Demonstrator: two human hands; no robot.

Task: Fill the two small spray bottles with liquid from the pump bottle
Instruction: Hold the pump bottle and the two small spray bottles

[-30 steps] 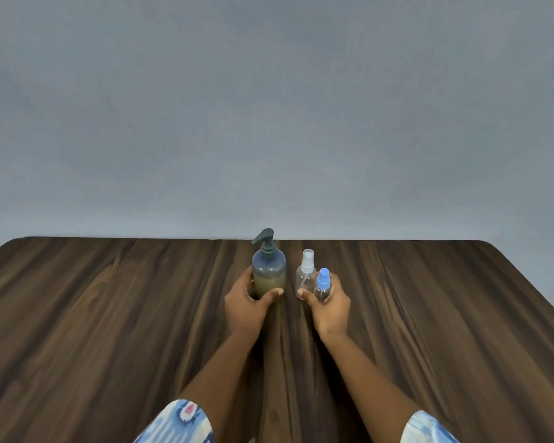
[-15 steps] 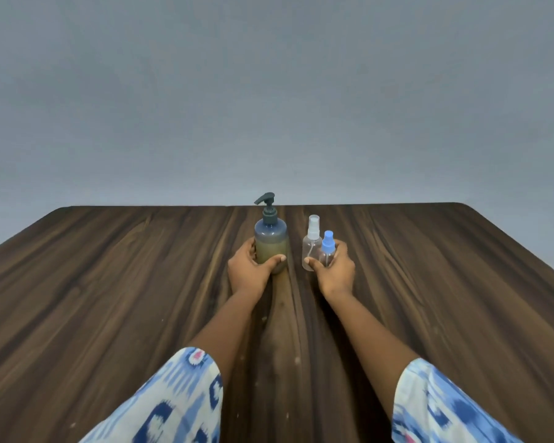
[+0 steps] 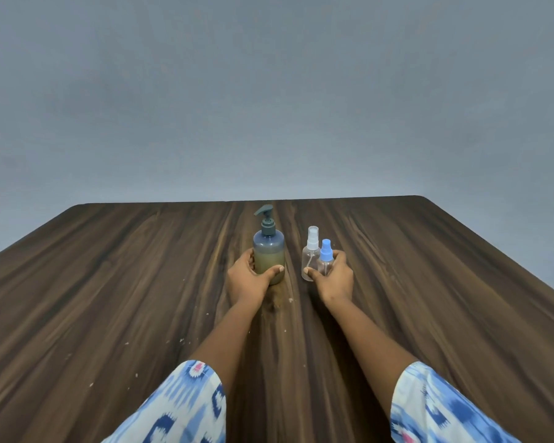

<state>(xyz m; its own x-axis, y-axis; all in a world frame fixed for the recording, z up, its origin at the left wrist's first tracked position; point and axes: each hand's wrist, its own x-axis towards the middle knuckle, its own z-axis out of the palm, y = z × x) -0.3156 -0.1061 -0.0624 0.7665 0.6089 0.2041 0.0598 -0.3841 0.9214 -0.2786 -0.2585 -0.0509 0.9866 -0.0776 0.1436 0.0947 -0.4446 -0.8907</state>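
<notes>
A blue-tinted pump bottle (image 3: 268, 249) with a dark pump head stands upright on the table, partly filled with yellowish liquid. My left hand (image 3: 248, 278) grips its lower body, thumb across the front. To its right stand two small clear spray bottles side by side: one with a white cap (image 3: 311, 255) and a shorter one with a blue cap (image 3: 326, 255). My right hand (image 3: 335, 278) wraps around both, thumb on the white-capped bottle's base and fingers behind the blue-capped one. All caps are on.
The dark wood-grain table (image 3: 109, 298) stretches wide on both sides, with small pale specks near the middle. Its far edge lies just behind the bottles, and a plain grey wall (image 3: 269, 91) rises beyond.
The camera has tilted down, so the table fills more of the view. Both hands keep the same hold on the bottles, which stay standing on the table.
</notes>
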